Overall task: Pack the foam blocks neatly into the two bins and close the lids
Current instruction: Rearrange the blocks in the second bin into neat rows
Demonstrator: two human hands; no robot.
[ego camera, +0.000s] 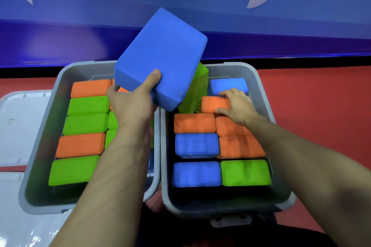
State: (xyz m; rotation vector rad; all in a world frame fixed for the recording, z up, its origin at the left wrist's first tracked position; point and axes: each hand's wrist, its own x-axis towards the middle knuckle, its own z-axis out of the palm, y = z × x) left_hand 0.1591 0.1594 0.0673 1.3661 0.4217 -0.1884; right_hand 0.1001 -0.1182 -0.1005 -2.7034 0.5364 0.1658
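Two grey bins stand side by side, the left bin (40,166) and the right bin (279,202), both filled with orange, green and blue foam blocks set on edge. My left hand (132,102) grips a large blue block (160,54) by its near corner and holds it tilted in the air above the gap between the bins. My right hand (236,104) rests with spread fingers on an orange block (212,103) near the back of the right bin. A green block (197,88) stands upright behind the blue one, partly hidden.
A white lid (16,126) lies flat to the left of the left bin. A latch (230,220) shows on the right bin's near rim. Red floor (321,96) extends to the right, and a blue and white wall (281,26) rises behind the bins.
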